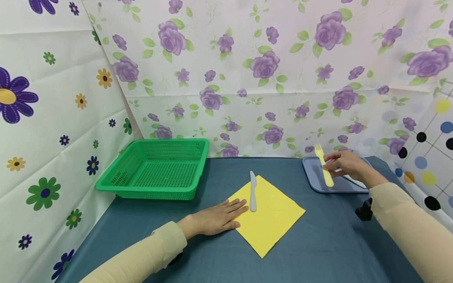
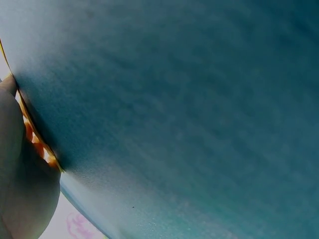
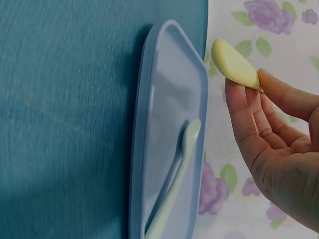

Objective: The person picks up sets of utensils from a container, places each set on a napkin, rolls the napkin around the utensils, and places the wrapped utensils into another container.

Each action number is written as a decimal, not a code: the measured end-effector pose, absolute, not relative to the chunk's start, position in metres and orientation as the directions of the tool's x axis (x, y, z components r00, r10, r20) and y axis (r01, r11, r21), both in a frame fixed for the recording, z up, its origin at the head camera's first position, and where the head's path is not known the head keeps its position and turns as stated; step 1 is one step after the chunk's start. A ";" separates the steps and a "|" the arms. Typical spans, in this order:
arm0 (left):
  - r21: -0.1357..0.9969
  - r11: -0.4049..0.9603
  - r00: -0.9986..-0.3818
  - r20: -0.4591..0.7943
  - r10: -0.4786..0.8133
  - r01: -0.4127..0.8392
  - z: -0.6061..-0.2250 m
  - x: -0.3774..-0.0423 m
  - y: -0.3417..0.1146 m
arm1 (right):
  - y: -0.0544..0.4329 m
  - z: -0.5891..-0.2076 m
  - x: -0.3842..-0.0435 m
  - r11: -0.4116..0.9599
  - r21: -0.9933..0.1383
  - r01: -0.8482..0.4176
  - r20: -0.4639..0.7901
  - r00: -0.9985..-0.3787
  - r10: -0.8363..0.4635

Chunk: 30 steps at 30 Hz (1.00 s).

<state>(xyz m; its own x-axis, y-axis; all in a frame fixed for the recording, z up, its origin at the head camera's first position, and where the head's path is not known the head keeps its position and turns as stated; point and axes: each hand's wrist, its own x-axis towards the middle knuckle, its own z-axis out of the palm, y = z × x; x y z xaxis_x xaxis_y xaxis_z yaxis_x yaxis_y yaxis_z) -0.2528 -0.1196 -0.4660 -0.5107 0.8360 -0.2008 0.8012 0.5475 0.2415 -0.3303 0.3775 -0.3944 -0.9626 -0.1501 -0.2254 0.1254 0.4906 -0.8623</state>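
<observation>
A yellow fork is pinched between the thumb and fingers of my right hand, its tines upward, above the blue-grey tray. In the right wrist view the fork's rounded handle end sticks out past the fingertips. On the tray lies a pale green utensil, partly hidden by the hand in the head view. My left hand rests flat, fingers extended, on the left corner of a yellow napkin. A white knife lies on that napkin, just beyond the left fingertips.
A green plastic basket stands at the back left of the blue-covered table. Flowered cloth hangs behind, with more patterned cloth along both sides. The tray sits near the back right edge.
</observation>
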 end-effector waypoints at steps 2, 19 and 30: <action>0.239 0.549 -0.512 -0.203 0.835 0.801 -0.466 -0.254 -0.119 | 0.374 -0.393 -0.330 0.489 -0.863 0.129 -0.230 -0.961 -0.152; 0.247 0.546 -0.507 -0.205 0.837 0.801 -0.462 -0.254 -0.119 | 0.359 -0.395 -0.331 0.459 -0.874 0.158 -0.248 -0.958 -0.141; 0.255 0.541 -0.504 -0.198 0.841 0.802 -0.468 -0.255 -0.121 | 0.346 -0.399 -0.331 0.433 -0.885 0.170 -0.269 -0.947 -0.178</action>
<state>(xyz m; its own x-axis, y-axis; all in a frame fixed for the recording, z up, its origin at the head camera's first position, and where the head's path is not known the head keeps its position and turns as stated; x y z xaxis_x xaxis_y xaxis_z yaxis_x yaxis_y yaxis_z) -0.2552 -0.1211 -0.4684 -0.5042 0.8406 -0.1978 0.8017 0.5408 0.2548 -0.3313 0.3459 -0.3989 -0.9466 -0.1780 -0.2689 0.1700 0.4331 -0.8852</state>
